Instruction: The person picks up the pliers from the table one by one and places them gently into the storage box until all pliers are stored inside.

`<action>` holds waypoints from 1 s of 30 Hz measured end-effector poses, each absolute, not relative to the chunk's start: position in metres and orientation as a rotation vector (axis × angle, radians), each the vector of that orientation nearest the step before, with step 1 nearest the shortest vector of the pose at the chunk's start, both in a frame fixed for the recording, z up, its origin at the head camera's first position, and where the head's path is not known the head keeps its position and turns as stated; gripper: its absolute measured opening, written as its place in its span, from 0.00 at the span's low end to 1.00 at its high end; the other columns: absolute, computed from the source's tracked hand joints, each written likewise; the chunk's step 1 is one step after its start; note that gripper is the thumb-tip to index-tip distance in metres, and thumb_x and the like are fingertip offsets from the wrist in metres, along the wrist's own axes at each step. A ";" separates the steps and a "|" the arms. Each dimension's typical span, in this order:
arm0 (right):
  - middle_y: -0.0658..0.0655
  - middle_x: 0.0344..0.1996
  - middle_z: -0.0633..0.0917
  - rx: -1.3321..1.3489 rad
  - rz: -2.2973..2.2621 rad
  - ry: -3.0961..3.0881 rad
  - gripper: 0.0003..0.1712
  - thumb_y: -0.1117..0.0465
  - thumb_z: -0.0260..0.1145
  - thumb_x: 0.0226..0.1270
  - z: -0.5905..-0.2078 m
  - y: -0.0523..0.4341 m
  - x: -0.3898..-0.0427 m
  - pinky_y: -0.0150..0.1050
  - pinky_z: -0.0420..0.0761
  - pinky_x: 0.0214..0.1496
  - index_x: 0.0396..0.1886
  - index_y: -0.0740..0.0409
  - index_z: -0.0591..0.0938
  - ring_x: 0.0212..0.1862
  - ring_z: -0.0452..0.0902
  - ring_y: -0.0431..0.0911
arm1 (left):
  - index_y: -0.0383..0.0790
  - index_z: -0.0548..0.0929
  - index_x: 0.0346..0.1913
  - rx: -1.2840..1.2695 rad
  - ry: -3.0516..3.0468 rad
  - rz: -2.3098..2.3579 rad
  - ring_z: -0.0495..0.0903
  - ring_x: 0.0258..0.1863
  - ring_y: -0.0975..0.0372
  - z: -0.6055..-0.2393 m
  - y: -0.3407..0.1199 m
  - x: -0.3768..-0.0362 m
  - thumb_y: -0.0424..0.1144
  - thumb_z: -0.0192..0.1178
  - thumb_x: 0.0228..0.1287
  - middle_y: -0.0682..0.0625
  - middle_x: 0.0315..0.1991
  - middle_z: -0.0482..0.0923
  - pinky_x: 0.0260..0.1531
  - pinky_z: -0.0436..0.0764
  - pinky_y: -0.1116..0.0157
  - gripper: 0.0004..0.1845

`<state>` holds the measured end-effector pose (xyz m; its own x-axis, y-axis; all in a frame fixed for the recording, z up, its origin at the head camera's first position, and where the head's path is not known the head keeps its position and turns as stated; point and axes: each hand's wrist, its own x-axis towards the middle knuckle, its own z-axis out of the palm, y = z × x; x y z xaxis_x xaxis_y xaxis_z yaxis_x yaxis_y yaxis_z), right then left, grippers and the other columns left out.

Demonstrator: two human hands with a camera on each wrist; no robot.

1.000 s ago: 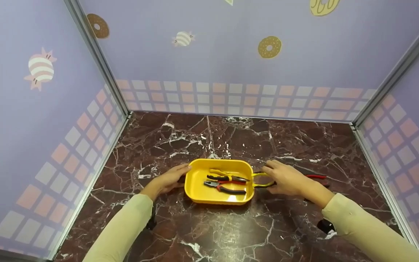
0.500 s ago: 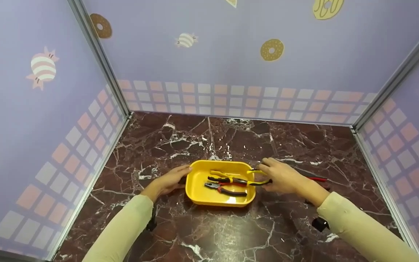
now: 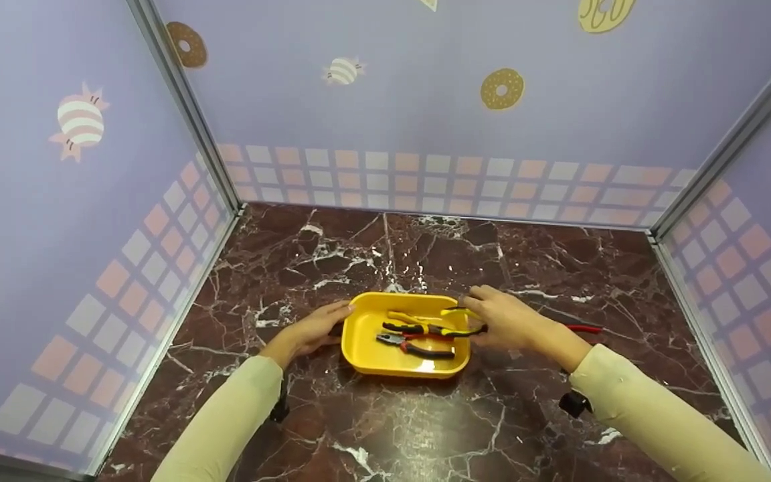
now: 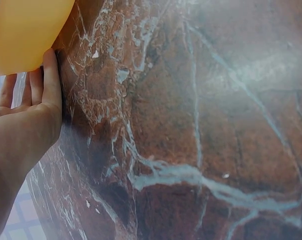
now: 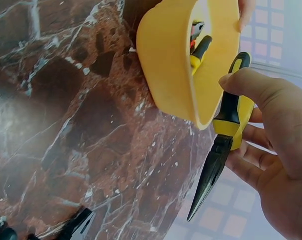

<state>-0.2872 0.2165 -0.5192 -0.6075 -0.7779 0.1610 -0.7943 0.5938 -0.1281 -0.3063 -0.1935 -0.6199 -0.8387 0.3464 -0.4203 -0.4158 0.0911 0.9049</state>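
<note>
A yellow tray [image 3: 360, 338] sits on the marbled surface. My left hand [image 3: 312, 331] rests against the tray's left end, fingers nearly straight along its wall in the left wrist view. My right hand [image 3: 506, 318] grips needle-nose pliers [image 5: 228, 112] by their yellow and black handles, thumb on one handle. The slim dark nose points away from the tray; the handles reach over its right rim. In the tray lie combination pliers [image 3: 429, 351] with black and red handles, and another pair of pliers [image 3: 407, 316] with yellow and black handles. Fingers of the right hand are partly hidden in the head view.
A red-handled tool [image 3: 585, 329] lies right of the tray, partly hidden behind the right arm. Some black objects [image 5: 75, 225] show at the lower left of the right wrist view. Patterned lilac panels [image 3: 412, 120] enclose the surface at the back and both sides.
My right hand has moved left with the needle-nose pliers, bringing their handles from the tray's right edge in over it. The left hand has stayed at the tray's left end.
</note>
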 end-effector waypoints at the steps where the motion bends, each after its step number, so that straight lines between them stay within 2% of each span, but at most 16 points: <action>1: 0.55 0.41 0.76 1.347 0.295 -2.733 0.33 0.53 0.87 0.50 -0.518 0.214 -0.287 0.49 0.83 0.40 0.53 0.60 0.83 0.43 0.74 0.51 | 0.40 0.63 0.83 -0.072 1.822 1.806 0.76 0.68 0.50 -0.620 -0.194 -0.306 0.51 0.56 0.84 0.39 0.76 0.69 0.66 0.81 0.48 0.34; 10: 0.58 0.48 0.79 1.360 0.322 -2.786 0.35 0.51 0.85 0.55 -0.516 0.195 -0.289 0.52 0.85 0.48 0.60 0.60 0.83 0.49 0.77 0.52 | 0.41 0.63 0.83 -0.060 1.826 1.793 0.76 0.68 0.50 -0.618 -0.194 -0.307 0.52 0.54 0.84 0.38 0.74 0.70 0.65 0.81 0.48 0.34; 15: 0.57 0.48 0.79 1.365 0.305 -2.815 0.35 0.49 0.83 0.58 -0.517 0.186 -0.289 0.52 0.85 0.49 0.60 0.61 0.83 0.49 0.78 0.52 | 0.42 0.64 0.82 -0.073 1.819 1.791 0.77 0.67 0.51 -0.619 -0.193 -0.307 0.51 0.54 0.84 0.39 0.74 0.71 0.65 0.82 0.50 0.32; 24: 0.58 0.46 0.80 1.380 0.309 -2.768 0.35 0.48 0.84 0.54 -0.523 0.173 -0.289 0.52 0.87 0.48 0.59 0.58 0.84 0.46 0.80 0.53 | 0.41 0.61 0.83 -0.069 1.826 1.794 0.75 0.69 0.49 -0.617 -0.193 -0.307 0.51 0.54 0.84 0.38 0.76 0.69 0.66 0.81 0.49 0.34; 30: 0.60 0.49 0.84 1.395 0.331 -2.800 0.35 0.49 0.84 0.55 -0.527 0.162 -0.287 0.54 0.87 0.55 0.59 0.59 0.84 0.50 0.83 0.56 | 0.41 0.63 0.83 -0.067 1.817 1.788 0.76 0.69 0.50 -0.617 -0.193 -0.305 0.51 0.54 0.85 0.39 0.75 0.70 0.65 0.82 0.50 0.33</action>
<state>-0.2869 0.1621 -0.5267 -0.6069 -0.7897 0.0897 -0.7888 0.5848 -0.1893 -0.3053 -0.1933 -0.6170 -0.8288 0.3569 -0.4309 -0.4252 0.0987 0.8997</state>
